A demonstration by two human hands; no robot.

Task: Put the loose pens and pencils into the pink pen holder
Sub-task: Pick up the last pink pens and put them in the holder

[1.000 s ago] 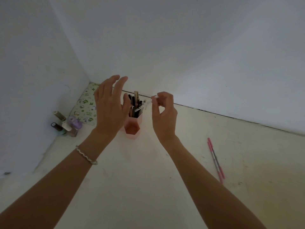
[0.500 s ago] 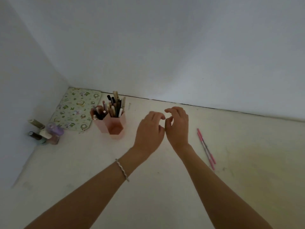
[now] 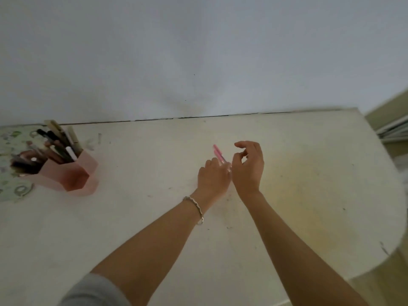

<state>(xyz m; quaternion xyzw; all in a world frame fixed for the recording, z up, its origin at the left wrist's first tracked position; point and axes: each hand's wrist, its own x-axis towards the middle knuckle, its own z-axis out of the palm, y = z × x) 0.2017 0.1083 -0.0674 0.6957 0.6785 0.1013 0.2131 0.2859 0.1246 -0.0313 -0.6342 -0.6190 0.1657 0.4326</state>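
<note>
The pink pen holder stands at the table's left, packed with several pens and pencils. Two pink pens lie side by side near the table's middle, their near ends hidden under my hands. My left hand, with a bracelet on its wrist, rests knuckles up with its fingertips on the pens; I cannot see whether it grips them. Just to the right, my right hand has its fingers curled and apart, with the fingertips next to the pens' near end.
The cream table ends in a rounded edge at the right. A white wall runs along its back. A floral-patterned pouch lies at the far left behind the holder.
Both hands have moved right, away from the holder, and come down onto the two pink pens. The view has swung right, so the holder now sits at the far left.
</note>
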